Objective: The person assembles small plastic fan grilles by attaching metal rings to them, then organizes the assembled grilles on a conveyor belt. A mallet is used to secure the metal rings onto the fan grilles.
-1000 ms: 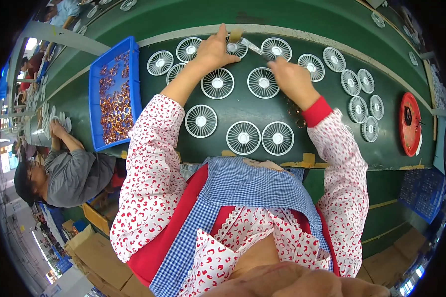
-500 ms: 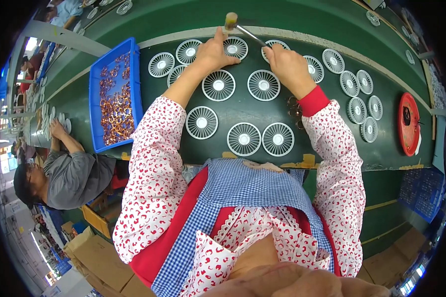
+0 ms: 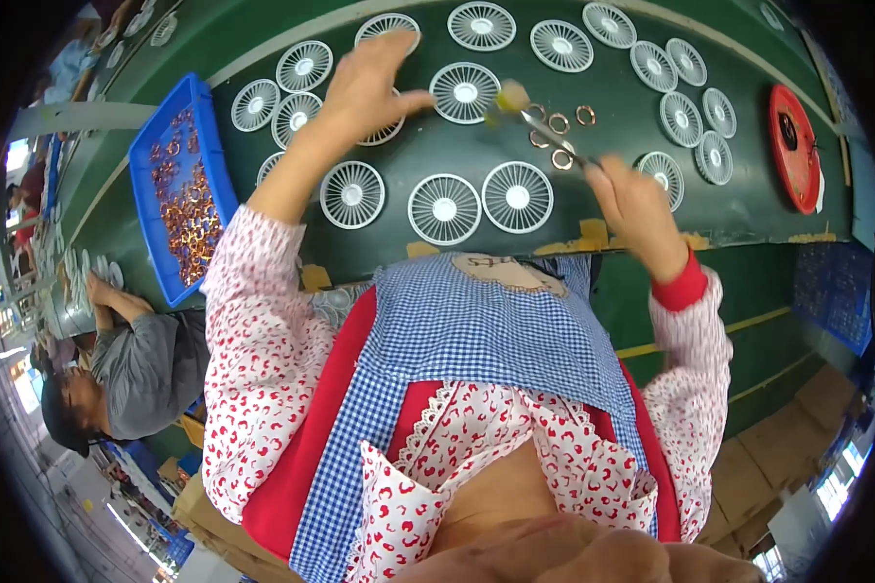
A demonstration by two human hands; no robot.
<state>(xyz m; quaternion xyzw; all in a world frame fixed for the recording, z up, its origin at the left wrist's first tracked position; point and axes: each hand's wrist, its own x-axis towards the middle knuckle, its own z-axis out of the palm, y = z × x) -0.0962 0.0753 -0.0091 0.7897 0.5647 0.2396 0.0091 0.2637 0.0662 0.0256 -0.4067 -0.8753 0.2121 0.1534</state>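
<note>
In my right hand (image 3: 638, 206) is a small mallet (image 3: 552, 136) with a metal shaft and a yellowish head, smeared by motion. Its head hangs near the right edge of a white, round, spoked plastic disc (image 3: 466, 94). Several copper-coloured rings (image 3: 562, 159) lie on the green table around and under the shaft. My left hand (image 3: 365, 92) is spread, thumb out to the right, over another spoked disc (image 3: 383, 133) that it partly hides. Its fingertips reach a farther disc (image 3: 387, 21); whether they touch it I cannot tell.
More spoked discs (image 3: 444, 209) lie across the green table (image 3: 593, 194). A blue bin (image 3: 144, 199) of copper-coloured rings stands at the left, a red tray (image 3: 784, 175) with dark items at the right. A person in grey (image 3: 156, 374) works farther left.
The view has shifted, so the table sits higher. My right hand has drawn the mallet rightward and nearer my body, uncovering the rings. My left hand has moved left.
</note>
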